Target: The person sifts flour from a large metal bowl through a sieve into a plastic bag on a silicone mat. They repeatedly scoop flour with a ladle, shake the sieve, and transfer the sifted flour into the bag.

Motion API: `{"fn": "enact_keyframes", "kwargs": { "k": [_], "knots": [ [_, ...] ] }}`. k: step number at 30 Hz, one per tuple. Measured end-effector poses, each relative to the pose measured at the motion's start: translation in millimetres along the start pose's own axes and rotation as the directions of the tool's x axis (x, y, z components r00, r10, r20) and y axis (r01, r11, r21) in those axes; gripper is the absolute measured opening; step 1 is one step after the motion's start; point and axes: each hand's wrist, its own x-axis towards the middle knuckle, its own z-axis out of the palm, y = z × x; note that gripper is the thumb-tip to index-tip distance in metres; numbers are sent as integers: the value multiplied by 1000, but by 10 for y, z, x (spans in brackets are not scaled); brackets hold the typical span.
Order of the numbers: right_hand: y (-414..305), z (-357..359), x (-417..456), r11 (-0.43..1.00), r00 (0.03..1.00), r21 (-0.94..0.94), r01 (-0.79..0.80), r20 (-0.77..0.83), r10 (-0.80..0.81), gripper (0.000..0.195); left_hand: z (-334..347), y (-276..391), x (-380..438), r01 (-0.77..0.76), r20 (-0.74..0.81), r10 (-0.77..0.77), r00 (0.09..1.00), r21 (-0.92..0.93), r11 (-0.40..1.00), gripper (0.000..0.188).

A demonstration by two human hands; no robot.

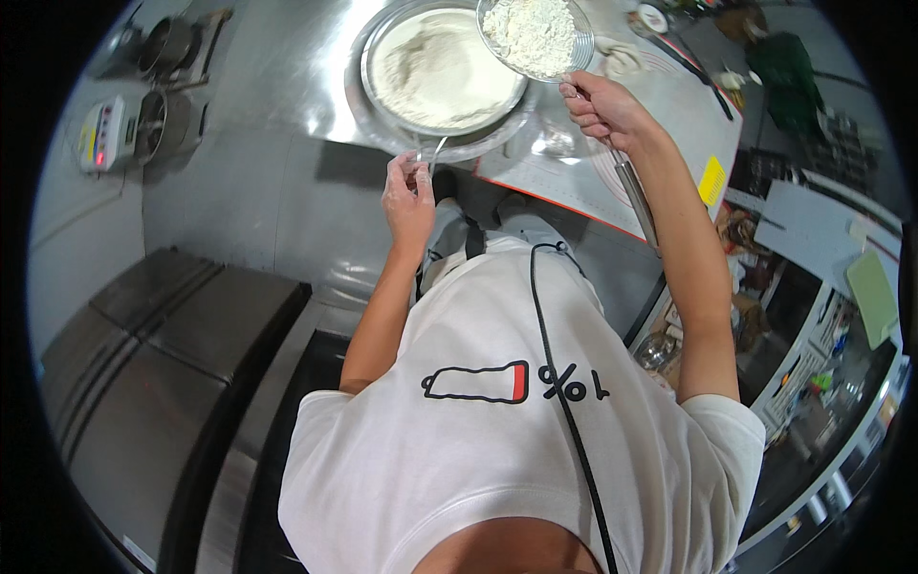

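Note:
A large round sieve (446, 130) holding pale flour (459, 72) rests over a wide metal basin (362, 118) on the steel table. My left hand (409, 190), dusted with white powder, has its fingers on the sieve's wire handle (436, 149) at the near rim. Over the right edge of the sieve, my right hand (606, 111) grips the handle of a metal strainer (584, 43). That strainer carries a heap of clumpy white flour (532, 36). Its long steel handle (635, 197) runs back under my right forearm.
Right of the basin lies a baking mat (674, 122) with a red edge, a crumpled cloth (618, 57) and a long black-handled tool (685, 61). A scale (107, 136) and metal pots (163, 125) stand far left. Behind on the left is a steel cabinet (165, 402).

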Motion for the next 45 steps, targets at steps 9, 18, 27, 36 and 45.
{"fn": "enact_keyframes", "kwargs": {
  "k": [9,18,27,36,45],
  "knots": [
    [224,-1200,-1174,991,969,119,58,-244,-28,28,1464,1158,261,-414,303,430,851,-118,903,19],
    [706,-1882,-1493,983,943,181,12,-330,49,26,2654,1927,415,-403,455,283,844,191,895,43],
    [792,-1977,-1458,981,936,190,20,-348,48,25,2844,1863,452,-474,482,302,822,287,833,35],
    [850,-1875,-1337,981,941,193,-10,-329,75,26,2774,1838,487,-512,446,371,814,250,822,28],
    [883,-1756,-1365,982,921,173,-82,-362,141,29,2722,1772,522,-522,448,387,806,230,822,26]
  ]
}}
